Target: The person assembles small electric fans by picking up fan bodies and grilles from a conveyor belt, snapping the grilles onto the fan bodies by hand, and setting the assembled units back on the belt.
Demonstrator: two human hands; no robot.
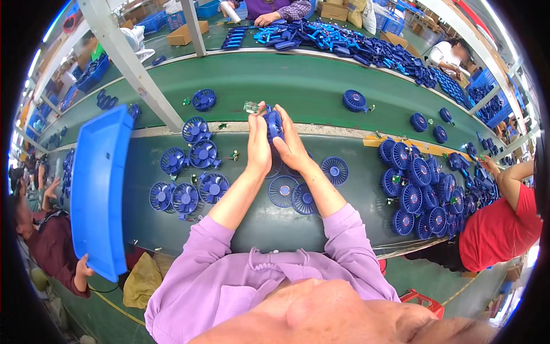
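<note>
Here, the left hand (259, 147) and right hand (293, 145) clasp a dark-blue, ribbed fan head (274, 123) between them.

A green conveyor belt (275, 74) and heaped fans (421, 171) show a factory.

Blue fan (275, 124), green conveyor (286, 74), lilac shirt (229, 286)
</note>
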